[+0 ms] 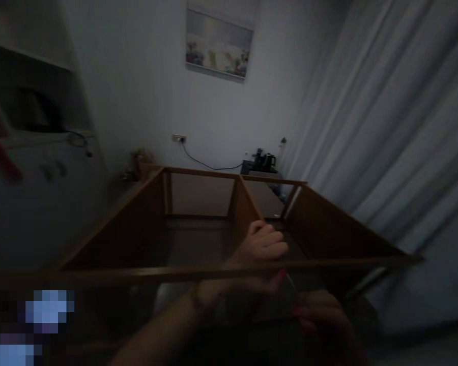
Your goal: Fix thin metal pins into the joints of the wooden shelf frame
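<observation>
A wooden frame [145, 274] with side panels and a middle divider [248, 198] stands before me. My left hand [265, 246] is closed at its front rail, fingers curled above the rail and thumb below it. The rail crosses in front of this hand, and what its fingers hold, if anything, is hidden. Lower and to the right, my right hand [320, 310] is closed on a thin pale rod [291, 282], which slants up toward the left thumb. Dim light and blur hide the rod's kind.
A long curtain [397, 127] hangs along the right. On the left is a pale cabinet [34, 203] with a shelf. Behind the frame, a black kettle [269, 161] stands on a small stand, and a cable [209, 166] runs from a wall socket [179, 138].
</observation>
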Demonstrator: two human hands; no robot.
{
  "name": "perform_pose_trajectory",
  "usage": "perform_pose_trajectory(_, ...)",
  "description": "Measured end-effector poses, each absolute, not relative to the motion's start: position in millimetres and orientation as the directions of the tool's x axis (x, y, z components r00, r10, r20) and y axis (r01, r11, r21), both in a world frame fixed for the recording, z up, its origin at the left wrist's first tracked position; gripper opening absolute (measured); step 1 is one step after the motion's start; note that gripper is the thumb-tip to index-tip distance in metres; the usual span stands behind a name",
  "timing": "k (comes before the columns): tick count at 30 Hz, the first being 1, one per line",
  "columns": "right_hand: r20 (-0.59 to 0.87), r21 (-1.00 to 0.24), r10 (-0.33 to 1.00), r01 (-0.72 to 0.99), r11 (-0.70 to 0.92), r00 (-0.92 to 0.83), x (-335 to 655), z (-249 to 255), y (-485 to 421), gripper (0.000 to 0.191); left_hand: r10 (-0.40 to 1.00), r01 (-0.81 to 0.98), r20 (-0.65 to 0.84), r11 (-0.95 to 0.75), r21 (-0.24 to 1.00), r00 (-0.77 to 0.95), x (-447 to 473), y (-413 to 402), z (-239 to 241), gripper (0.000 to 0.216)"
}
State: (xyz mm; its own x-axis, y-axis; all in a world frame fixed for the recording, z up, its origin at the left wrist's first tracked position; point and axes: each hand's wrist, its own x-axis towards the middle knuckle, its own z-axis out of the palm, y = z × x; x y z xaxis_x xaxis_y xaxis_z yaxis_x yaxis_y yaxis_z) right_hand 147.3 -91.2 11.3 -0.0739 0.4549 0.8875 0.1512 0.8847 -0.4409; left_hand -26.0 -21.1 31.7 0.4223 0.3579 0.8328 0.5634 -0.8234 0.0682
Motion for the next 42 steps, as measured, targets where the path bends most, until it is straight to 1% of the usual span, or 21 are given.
perform_pose_trajectory(2, 0.891, -0.446, 0.454, 0.159, 0.881, -0.010, 143, 15, -91, 0.020, 0.347, 0.553, 0.863, -0.828, 0.098, 0.368, -23, -17, 28, 0.020)
perform_pose_trajectory(5, 0.891, -0.447, 0.453, 0.162, 0.880, -0.001, 134, 17, -91, 0.020, 0.329, 0.500, 0.880, -0.857, 0.126, 0.342, -21, -18, 27, 0.018)
perform_pose_trajectory(11, 0.874, -0.484, 0.485, 0.113, 0.868, 0.028, 133, 11, -96, 0.014, 0.334, 0.486, 0.869, -0.864, 0.128, 0.366, -23, -22, 30, 0.022)
perform_pose_trajectory(17, 0.861, -0.507, 0.508, 0.107, 0.855, 0.024, 134, 15, -98, 0.011, 0.351, 0.490, 0.860, -0.860, 0.140, 0.370, -24, -25, 35, 0.026)
perform_pose_trajectory(21, 0.875, -0.480, 0.485, 0.146, 0.865, 0.004, 130, 22, -102, 0.005, 0.367, 0.501, 0.856, -0.852, 0.152, 0.364, -23, -29, 36, 0.024)
perform_pose_trajectory(24, 0.896, -0.438, 0.444, 0.190, 0.879, 0.015, 127, 25, -103, 0.009, 0.366, 0.510, 0.863, -0.847, 0.153, 0.349, -22, -28, 33, 0.026)
perform_pose_trajectory(26, 0.898, -0.429, 0.439, 0.221, 0.876, 0.006, 127, 23, -103, 0.013, 0.369, 0.514, 0.864, -0.843, 0.157, 0.343, -22, -25, 30, 0.028)
perform_pose_trajectory(32, 0.835, -0.503, 0.541, 0.262, 0.824, -0.097, 129, 15, -106, 0.017, 0.425, 0.534, 0.838, -0.821, 0.199, 0.341, -26, -11, 19, 0.037)
perform_pose_trajectory(35, 0.832, -0.499, 0.542, 0.266, 0.825, -0.120, 130, 20, -109, 0.015, 0.440, 0.536, 0.829, -0.817, 0.211, 0.345, -26, -9, 17, 0.041)
perform_pose_trajectory(38, 0.831, -0.512, 0.546, 0.234, 0.827, -0.108, 130, 22, -112, 0.013, 0.445, 0.538, 0.824, -0.816, 0.212, 0.350, -26, -12, 18, 0.042)
perform_pose_trajectory(42, 0.795, -0.587, 0.605, 0.192, 0.786, -0.042, 132, 18, -114, 0.015, 0.445, 0.543, 0.821, -0.814, 0.205, 0.357, -26, -19, 22, 0.042)
